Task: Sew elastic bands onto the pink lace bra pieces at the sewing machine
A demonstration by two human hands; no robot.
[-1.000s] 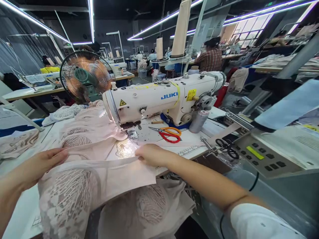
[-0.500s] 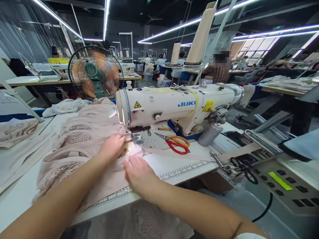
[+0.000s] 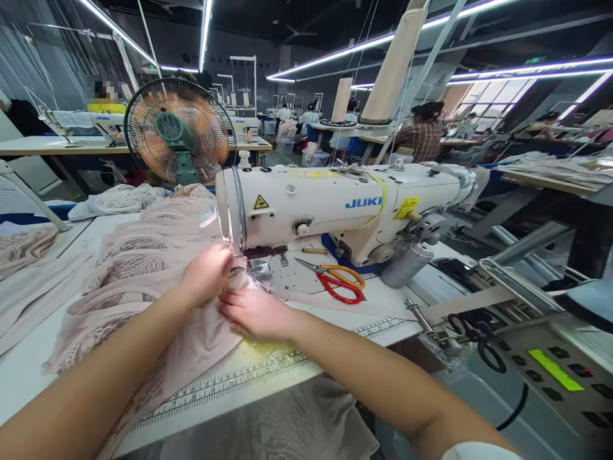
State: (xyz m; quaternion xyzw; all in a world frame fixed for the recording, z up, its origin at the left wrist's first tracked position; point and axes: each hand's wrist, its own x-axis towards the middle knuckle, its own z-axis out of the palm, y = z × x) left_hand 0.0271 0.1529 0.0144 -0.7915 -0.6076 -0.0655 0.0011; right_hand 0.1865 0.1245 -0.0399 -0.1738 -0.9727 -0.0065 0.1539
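Observation:
A white JUKI sewing machine (image 3: 306, 198) stands across the table, its needle area at the left end of the head. Just left of the needle, my left hand (image 3: 209, 273) is closed on the edge of a pale pink fabric piece (image 3: 205, 338). My right hand (image 3: 256, 312) lies close beside it in front of the presser foot, fingers bent over the same fabric and pinching it. The fingertips and the stitched edge are partly hidden. Scissors with red and orange handles (image 3: 338, 281) lie on the machine bed, right of my hands.
Pink lace pieces (image 3: 138, 246) spread over the table's left side. A ruler tape (image 3: 211, 390) runs along the front edge. Behind stands a large fan (image 3: 179, 131). To the right are a grey thread cone (image 3: 407, 263), black scissors (image 3: 479, 342) and a control box (image 3: 550, 370).
My right hand has moved left, closer to my left hand, and more of the table edge and ruler shows below it. The fabric has shifted left. The view has moved slightly.

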